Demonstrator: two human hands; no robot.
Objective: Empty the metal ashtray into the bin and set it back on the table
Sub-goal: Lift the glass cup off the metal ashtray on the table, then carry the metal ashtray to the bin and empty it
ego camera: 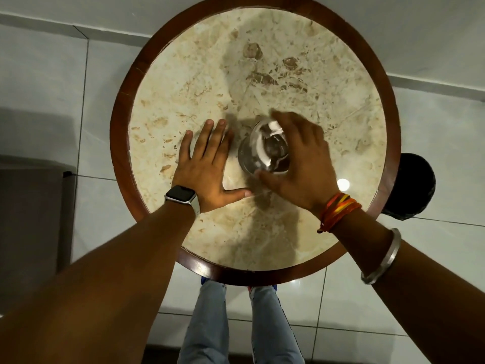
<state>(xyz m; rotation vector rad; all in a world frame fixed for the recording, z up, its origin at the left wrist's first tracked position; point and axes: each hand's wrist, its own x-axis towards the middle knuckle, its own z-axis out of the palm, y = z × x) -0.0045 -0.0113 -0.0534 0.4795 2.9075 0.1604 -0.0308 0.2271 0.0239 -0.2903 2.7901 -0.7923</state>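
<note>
A round metal ashtray (258, 149) with dark debris and a pale scrap inside sits near the middle of a round marble table (341, 101) with a dark wooden rim. My right hand (301, 158) curls over the ashtray from the right, thumb at its near edge and fingers at its far edge, blurred. My left hand (207, 164) lies flat on the marble just left of the ashtray, fingers spread, thumb pointing toward it. A black bin (414, 185) shows on the floor past the table's right edge, partly hidden by the table.
White floor tiles (52, 88) surround the table. A dark brown piece of furniture (31, 219) stands at the left. My legs in jeans (210, 324) are right under the table's near rim. A pale wall runs along the top.
</note>
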